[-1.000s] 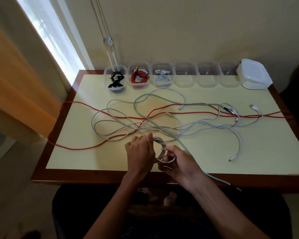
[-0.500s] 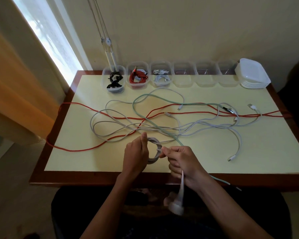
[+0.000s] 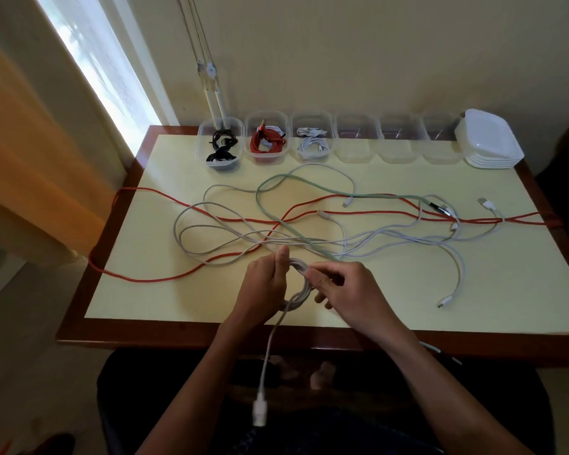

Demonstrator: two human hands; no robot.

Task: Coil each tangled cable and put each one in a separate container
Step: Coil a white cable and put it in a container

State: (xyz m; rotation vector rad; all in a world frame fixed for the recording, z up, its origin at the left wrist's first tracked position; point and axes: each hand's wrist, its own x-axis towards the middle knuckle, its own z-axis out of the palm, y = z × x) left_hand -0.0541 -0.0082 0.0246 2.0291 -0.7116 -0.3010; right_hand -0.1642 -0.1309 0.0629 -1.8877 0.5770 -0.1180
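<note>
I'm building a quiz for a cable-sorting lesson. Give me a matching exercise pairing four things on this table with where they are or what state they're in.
Column 1:
1. coiled red cable
2. coiled black cable
3. stack of white lids
4. white coil

Column 2:
A. held between both hands at the table's near edge
B. in the leftmost container
C. at the right end of the container row
D. in the second container from the left

Pairs: 1-D, 2-B, 3-C, 4-A
</note>
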